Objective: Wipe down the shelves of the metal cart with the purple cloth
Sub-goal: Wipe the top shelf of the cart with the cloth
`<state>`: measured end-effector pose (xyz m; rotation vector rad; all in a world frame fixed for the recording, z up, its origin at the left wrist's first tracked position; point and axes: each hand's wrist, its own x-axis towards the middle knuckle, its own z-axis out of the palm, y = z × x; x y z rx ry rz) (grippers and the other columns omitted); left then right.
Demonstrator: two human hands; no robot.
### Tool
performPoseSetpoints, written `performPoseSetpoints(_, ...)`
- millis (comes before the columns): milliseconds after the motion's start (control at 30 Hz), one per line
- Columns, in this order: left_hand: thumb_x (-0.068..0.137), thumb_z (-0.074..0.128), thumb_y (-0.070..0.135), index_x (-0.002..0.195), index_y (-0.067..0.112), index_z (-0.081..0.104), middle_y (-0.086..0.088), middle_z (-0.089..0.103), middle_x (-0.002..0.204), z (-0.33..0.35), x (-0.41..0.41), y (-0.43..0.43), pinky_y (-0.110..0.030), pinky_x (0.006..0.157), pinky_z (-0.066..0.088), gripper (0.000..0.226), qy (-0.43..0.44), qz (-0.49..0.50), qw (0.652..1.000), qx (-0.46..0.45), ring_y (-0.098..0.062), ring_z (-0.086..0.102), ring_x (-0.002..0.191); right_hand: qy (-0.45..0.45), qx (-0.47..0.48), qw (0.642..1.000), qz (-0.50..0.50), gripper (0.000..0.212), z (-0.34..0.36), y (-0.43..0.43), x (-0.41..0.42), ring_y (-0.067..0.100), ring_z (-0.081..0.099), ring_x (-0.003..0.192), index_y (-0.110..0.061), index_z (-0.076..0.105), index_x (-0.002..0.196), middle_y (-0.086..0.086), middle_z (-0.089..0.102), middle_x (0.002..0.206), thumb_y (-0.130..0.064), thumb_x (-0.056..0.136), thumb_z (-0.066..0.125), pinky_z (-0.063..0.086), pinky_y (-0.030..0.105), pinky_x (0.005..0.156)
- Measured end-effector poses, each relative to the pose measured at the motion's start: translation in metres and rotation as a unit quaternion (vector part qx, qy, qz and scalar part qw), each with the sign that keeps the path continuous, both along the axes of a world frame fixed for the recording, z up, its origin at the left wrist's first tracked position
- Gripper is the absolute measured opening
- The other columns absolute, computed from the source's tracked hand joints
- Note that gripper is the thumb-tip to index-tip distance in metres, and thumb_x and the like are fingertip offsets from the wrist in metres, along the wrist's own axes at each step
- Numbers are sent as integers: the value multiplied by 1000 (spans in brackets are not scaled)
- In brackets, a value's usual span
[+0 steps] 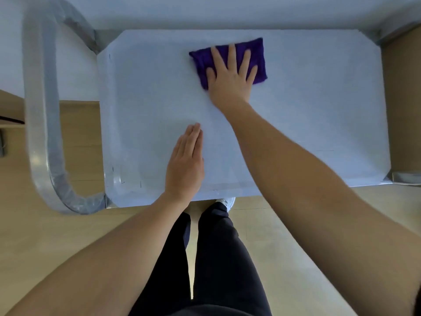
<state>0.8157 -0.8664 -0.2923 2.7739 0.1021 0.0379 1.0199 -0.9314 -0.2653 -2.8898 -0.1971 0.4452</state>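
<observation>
Purple cloth [230, 61] folded, lying upper centre of frame on the top shelf [307, 115] of the metal cart [385, 35], near the far edge. Right hand [231, 75] flat on it, fingers straight and spread, pressing down. Left hand [185, 161] flat on the bare shelf, centre-left, fingers straight and together, holding nothing. Hands well apart. Cart handle [41, 110], plastic-wrapped tube, loops at the left edge. Dark trousers [223, 254] and a white shoe [226, 201] below, on a beige floor [296, 236].
</observation>
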Motion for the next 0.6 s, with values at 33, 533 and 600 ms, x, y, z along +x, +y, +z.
performPoseSetpoints(33,94,42,-1,148,-3,33,-12,29,158,0,0,0,-39,120,25,55,0,1,1000,0,-26,25,148,-5,-4,1000,-1,52,-2,2,0,34,-7,148,-40,12,151,0,1,162,-46,101,23,-2,55,118)
performPoseSetpoints(533,97,40,9,136,2,50,-17,45,147,13,-11,57,-47,113,33,42,-17,48,998,43,-30,38,140,-43,-23,999,-1,63,3,-50,-102,30,-7,149,-44,21,149,-4,6,162,-71,91,23,-5,55,118)
performPoseSetpoints(600,95,37,9,140,1,46,-17,40,151,10,-14,58,-50,116,29,47,-12,36,998,48,-32,33,143,-37,-25,999,-15,63,-1,-39,-88,32,-9,148,-44,18,149,-4,4,162,-70,92,21,-5,57,117)
